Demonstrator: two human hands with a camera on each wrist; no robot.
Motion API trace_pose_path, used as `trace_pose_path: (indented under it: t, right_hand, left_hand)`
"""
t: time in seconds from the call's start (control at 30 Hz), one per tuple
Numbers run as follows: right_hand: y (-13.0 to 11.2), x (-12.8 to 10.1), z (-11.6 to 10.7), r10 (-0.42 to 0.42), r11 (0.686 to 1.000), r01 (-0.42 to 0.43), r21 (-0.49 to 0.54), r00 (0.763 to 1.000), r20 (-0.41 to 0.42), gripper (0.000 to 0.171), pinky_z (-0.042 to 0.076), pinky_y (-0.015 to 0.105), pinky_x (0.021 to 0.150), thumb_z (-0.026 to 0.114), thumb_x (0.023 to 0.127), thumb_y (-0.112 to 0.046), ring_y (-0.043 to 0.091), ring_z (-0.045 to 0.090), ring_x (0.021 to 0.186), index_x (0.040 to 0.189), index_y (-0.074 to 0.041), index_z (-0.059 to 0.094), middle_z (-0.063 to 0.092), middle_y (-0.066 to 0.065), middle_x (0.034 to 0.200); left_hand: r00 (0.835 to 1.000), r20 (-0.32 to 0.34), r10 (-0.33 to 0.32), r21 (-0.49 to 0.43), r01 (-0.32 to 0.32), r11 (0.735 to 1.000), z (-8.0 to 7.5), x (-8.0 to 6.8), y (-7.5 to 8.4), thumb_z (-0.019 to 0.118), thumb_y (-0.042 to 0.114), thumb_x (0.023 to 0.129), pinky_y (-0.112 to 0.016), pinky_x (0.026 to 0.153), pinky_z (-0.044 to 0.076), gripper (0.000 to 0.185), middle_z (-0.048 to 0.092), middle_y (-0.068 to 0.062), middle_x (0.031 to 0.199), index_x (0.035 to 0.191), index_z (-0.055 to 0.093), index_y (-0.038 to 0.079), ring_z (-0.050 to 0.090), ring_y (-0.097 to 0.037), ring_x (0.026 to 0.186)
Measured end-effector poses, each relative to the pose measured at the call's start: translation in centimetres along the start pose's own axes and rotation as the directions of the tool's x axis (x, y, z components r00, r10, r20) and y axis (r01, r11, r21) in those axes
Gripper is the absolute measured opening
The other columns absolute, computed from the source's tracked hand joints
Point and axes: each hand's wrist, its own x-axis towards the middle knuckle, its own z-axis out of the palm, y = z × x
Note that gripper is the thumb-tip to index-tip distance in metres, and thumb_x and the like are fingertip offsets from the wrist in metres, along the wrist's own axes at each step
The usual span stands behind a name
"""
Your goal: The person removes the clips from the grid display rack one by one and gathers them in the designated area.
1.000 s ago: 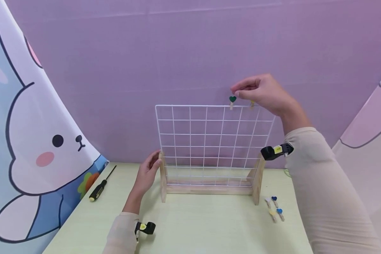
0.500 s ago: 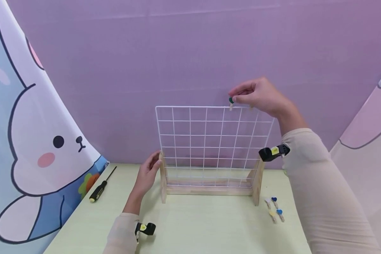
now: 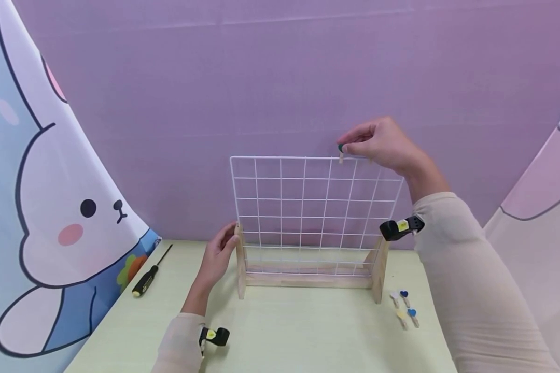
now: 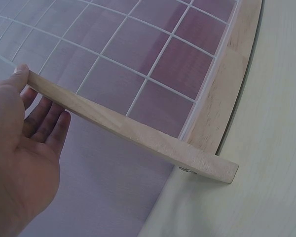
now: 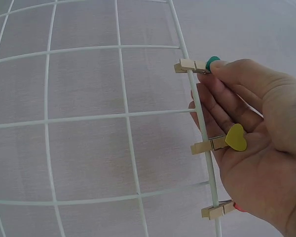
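Note:
A white wire grid (image 3: 303,207) stands upright in a wooden stand (image 3: 308,280) on a pale green table (image 3: 284,331). My right hand (image 3: 343,148) is at the grid's top edge and pinches a small wooden clip with a green heart (image 5: 202,64) that sits on the top wire. Beside it on the same wire are a yellow-heart clip (image 5: 227,139) and a red one (image 5: 222,210), under my palm. My left hand (image 3: 221,248) rests against the left wooden upright (image 4: 128,131), thumb on its top end, straight fingers (image 4: 47,118) behind it.
Several loose heart clips (image 3: 403,306) lie on the table right of the stand. A black-and-yellow screwdriver (image 3: 145,281) lies at the far left. A purple backdrop hangs close behind the grid, and a bunny-print cloth (image 3: 65,217) borders the left side.
My right hand has sunk slightly onto the green-heart clip, so its fingers now cover most of the heart. The left hand and the stand have stayed put.

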Motion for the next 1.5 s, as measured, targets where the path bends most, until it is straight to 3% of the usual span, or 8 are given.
trace_pose_path:
  t: [0.33, 0.67, 1.0, 1.3, 1.5]
  right_hand:
    - [0.4, -0.2, 0.4, 0.001, 0.999, 0.002, 0.049, 0.998, -0.056, 0.021, 0.044, 0.023, 0.053, 0.077, 0.093, -0.017, 0.008, 0.059, 0.070, 0.111, -0.008, 0.080, 0.078, -0.009, 0.087]
    - [0.4, -0.4, 0.6, 0.009, 0.998, -0.003, 0.069, 0.996, -0.087, 0.018, 0.045, 0.023, 0.056, 0.078, 0.092, -0.019, 0.007, 0.057, 0.071, 0.109, -0.011, 0.081, 0.076, -0.012, 0.082]
    - [0.4, -0.8, -0.2, 0.026, 0.993, -0.014, 0.119, 0.995, -0.100, 0.018, 0.050, 0.025, 0.059, 0.074, 0.096, -0.022, 0.010, 0.060, 0.084, 0.112, -0.017, 0.081, 0.076, -0.017, 0.094]
    - [-0.2, -1.4, -1.0, -0.022, 0.973, 0.052, 0.224, 0.991, -0.135, 0.024, 0.051, 0.014, 0.078, 0.078, 0.093, -0.017, 0.005, 0.066, 0.096, 0.116, -0.010, 0.079, 0.078, -0.017, 0.097]
    - [-0.5, -1.9, -1.6, -0.053, 0.954, 0.091, 0.285, 0.989, -0.140, 0.022, 0.055, 0.014, 0.076, 0.077, 0.093, -0.013, 0.006, 0.068, 0.094, 0.114, -0.008, 0.080, 0.079, -0.012, 0.098]
  left_hand:
    - [1.000, 0.002, -0.006, 0.005, 0.006, 1.000, -0.1, -0.1, 0.1, 0.055, 0.023, 0.108, -0.010, 0.101, 0.049, 0.046, 0.060, -0.020, 0.143, 0.151, 0.050, 0.008, 0.060, 0.002, 0.118]
    - [1.000, -0.002, -0.014, 0.015, 0.014, 1.000, -0.1, -0.2, 0.3, 0.055, 0.023, 0.108, -0.008, 0.102, 0.048, 0.047, 0.059, -0.020, 0.145, 0.152, 0.049, 0.008, 0.059, 0.004, 0.118]
    - [1.000, 0.000, 0.002, 0.004, -0.002, 1.000, 0.1, -0.2, 0.3, 0.056, 0.022, 0.108, -0.009, 0.102, 0.048, 0.046, 0.059, -0.021, 0.144, 0.151, 0.050, 0.007, 0.059, 0.004, 0.119]
    - [1.000, -0.001, 0.004, 0.010, -0.004, 1.000, -0.1, 0.0, 0.2, 0.056, 0.023, 0.108, -0.008, 0.101, 0.048, 0.047, 0.059, -0.020, 0.145, 0.151, 0.050, 0.008, 0.059, 0.004, 0.119]
    - [1.000, -0.006, 0.008, 0.010, -0.008, 1.000, -0.2, 0.0, 0.0, 0.056, 0.021, 0.108, -0.008, 0.101, 0.048, 0.046, 0.059, -0.021, 0.144, 0.151, 0.050, 0.007, 0.059, 0.005, 0.118]
